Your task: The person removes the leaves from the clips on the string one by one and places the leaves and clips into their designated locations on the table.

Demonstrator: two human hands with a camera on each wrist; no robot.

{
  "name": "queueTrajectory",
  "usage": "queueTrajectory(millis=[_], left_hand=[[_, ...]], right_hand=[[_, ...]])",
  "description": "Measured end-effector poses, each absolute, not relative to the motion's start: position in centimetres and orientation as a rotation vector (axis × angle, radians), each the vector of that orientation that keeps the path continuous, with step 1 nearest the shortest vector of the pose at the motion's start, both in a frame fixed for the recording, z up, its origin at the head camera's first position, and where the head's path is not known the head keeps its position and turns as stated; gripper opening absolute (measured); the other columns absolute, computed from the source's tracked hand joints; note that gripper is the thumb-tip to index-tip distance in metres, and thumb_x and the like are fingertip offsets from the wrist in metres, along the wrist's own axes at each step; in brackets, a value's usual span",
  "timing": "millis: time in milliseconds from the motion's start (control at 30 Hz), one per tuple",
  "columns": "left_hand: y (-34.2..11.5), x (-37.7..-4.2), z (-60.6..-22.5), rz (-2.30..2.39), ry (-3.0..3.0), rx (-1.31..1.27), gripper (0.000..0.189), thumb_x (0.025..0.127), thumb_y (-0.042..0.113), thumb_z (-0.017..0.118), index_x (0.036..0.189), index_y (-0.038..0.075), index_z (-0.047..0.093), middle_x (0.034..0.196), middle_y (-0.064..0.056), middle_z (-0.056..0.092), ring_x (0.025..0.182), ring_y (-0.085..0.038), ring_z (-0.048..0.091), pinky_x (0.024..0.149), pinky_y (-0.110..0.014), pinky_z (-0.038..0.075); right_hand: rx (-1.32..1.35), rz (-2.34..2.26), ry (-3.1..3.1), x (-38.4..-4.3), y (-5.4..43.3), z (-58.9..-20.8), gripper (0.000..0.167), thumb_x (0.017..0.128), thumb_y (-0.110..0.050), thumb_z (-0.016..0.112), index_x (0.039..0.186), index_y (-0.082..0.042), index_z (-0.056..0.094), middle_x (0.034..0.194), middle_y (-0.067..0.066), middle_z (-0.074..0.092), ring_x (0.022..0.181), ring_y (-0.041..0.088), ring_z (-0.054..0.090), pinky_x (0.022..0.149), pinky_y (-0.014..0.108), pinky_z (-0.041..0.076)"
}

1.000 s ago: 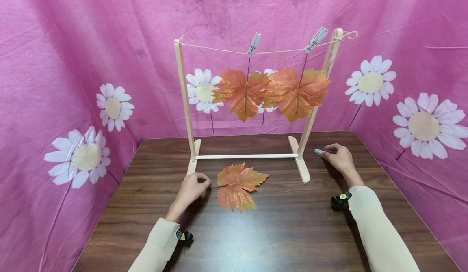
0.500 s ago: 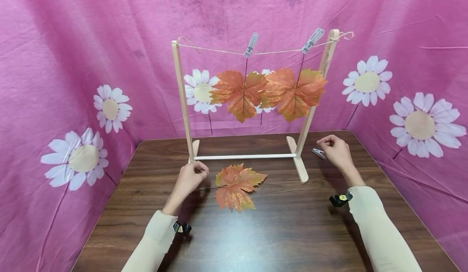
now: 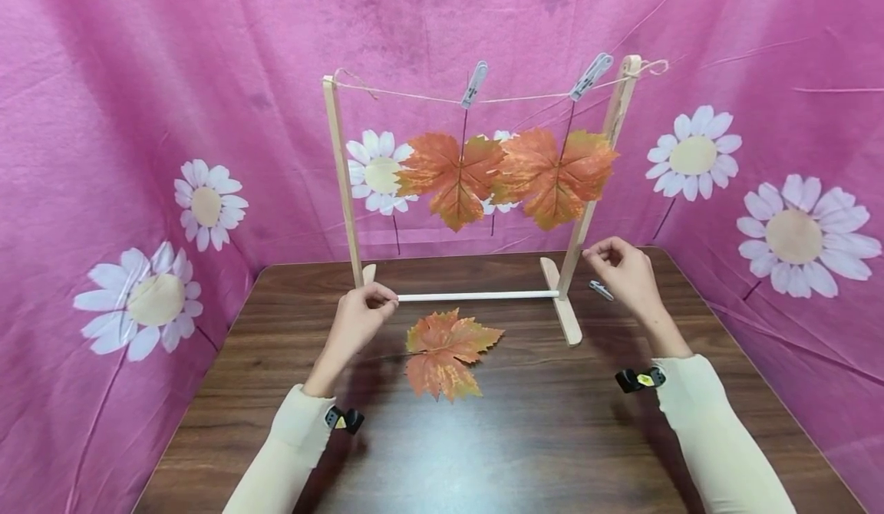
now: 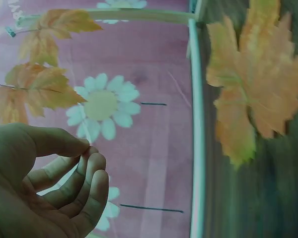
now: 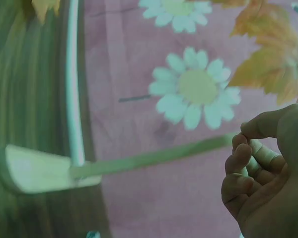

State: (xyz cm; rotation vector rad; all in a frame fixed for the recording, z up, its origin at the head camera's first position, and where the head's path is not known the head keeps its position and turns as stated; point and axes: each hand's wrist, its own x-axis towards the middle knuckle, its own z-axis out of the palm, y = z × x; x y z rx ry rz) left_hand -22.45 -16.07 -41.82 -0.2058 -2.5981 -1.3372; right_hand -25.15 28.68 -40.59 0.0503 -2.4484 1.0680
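My left hand (image 3: 359, 318) is raised in front of the rack's left foot, thumb and index fingertips together. Nothing shows between them in the left wrist view. My right hand (image 3: 627, 276) hovers right of the rack, its thumb and fingertips also meeting around nothing visible. Below it, a grey clothespin (image 3: 601, 290) lies on the table. One orange maple leaf (image 3: 447, 353) rests on the table before the rack. Two more leaves, a left one (image 3: 456, 180) and a right one (image 3: 558, 176), hang by their stems from clothespins (image 3: 474, 84) on the string (image 3: 414, 95).
The wooden rack stands at the back of the table (image 3: 525, 422), with a left post (image 3: 341, 184), a right post (image 3: 580, 245) and a white crossbar (image 3: 476, 295). Its left foot is partly hidden behind my hand. A pink daisy-print cloth (image 3: 276, 54) surrounds the table.
My right hand has let go of the clothespin, leaving it on the table, and has risen toward the right post. My left hand has moved up and away from the loose leaf's stem.
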Motion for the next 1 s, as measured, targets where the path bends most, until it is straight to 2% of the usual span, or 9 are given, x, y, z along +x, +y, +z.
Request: queueTrajectory(millis=[100,467,633,1000], left_hand=[[-15.7,-22.5,-41.0,-1.37,-2.573,-0.214,0.007,0.09,0.006,0.077,0.093,0.01,0.081,0.085,-0.006,0.078,0.075,-0.01,0.064,0.072,-0.023,0.05],[-14.5,-22.4,-37.7,-1.508,-2.446,-0.306,0.005,0.094,0.007,0.076,0.098,0.007,0.08,0.09,-0.011,0.079,0.074,-0.01,0.066,0.068,-0.021,0.051],[-14.0,-22.6,-36.5,-1.556,-2.397,-0.326,0.006,0.094,0.007,0.077,0.099,0.005,0.079,0.09,-0.01,0.078,0.073,-0.007,0.065,0.068,-0.02,0.051],[-12.6,-23.1,-33.9,-1.701,-2.263,-0.451,0.008,0.096,0.007,0.075,0.101,0.002,0.078,0.088,-0.014,0.074,0.074,-0.01,0.065,0.07,-0.02,0.053]], right_hand=[[0.083,1.086,-2.418,-24.7,27.7,-39.5,0.021,0.1,-0.025,0.074,0.098,-0.005,0.073,0.074,-0.024,0.059,0.069,-0.003,0.051,0.065,0.016,0.04],[0.237,1.193,-2.336,-23.5,24.4,-36.0,0.016,0.099,-0.021,0.076,0.098,-0.006,0.073,0.069,-0.014,0.062,0.057,0.002,0.05,0.051,0.018,0.039],[0.297,1.213,-2.315,-23.2,23.2,-34.5,0.014,0.099,-0.022,0.077,0.099,-0.008,0.075,0.075,-0.012,0.067,0.059,0.003,0.052,0.055,0.019,0.04],[0.397,1.248,-2.282,-23.1,20.8,-31.6,0.009,0.099,-0.019,0.077,0.102,-0.01,0.077,0.076,-0.004,0.07,0.062,0.005,0.055,0.06,0.019,0.042]])
